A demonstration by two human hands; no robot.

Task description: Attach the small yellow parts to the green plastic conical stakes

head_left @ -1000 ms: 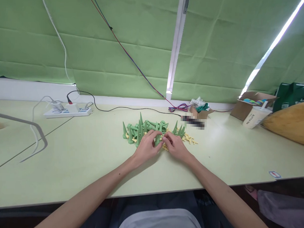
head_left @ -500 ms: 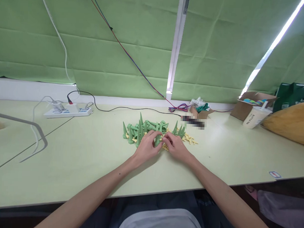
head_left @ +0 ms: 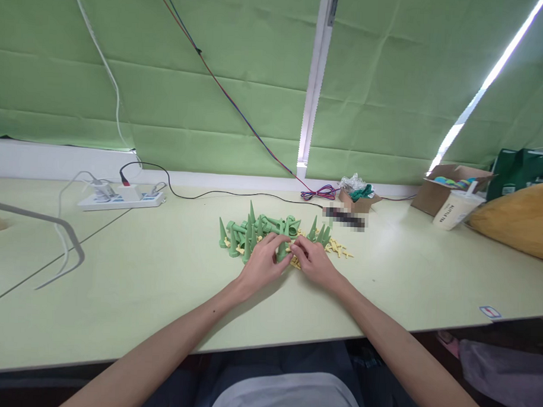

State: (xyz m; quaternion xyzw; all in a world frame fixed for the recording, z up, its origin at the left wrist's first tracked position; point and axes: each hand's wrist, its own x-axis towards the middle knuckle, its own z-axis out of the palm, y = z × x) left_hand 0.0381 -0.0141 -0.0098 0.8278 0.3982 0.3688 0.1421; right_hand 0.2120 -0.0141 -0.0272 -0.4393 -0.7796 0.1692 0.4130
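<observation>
Green pointed plastic cones [head_left: 251,231], some upright and others lying, are heaped in the middle of the table. My left hand [head_left: 266,260] curls around an upright green cone [head_left: 282,246], thumb in front and fingers behind. Close beside it, my right hand [head_left: 311,261] is pinched at a small yellow piece [head_left: 289,248] against the cone's side; the fingertips hide most of that piece. More small yellow plastic pieces [head_left: 340,248] lie scattered right of the heap, and a few show under my right fingers.
A white power strip [head_left: 122,202] with plugs and cables sits at the back left. Behind the heap are a blurred dark object [head_left: 344,218] and a small carton [head_left: 359,202]. At right stand a drink cup [head_left: 457,210], a cardboard box [head_left: 430,196] and a yellow bag [head_left: 515,221].
Both hands stay in nearly the same place. Only a slight shift of the fingers at the cone shows.
</observation>
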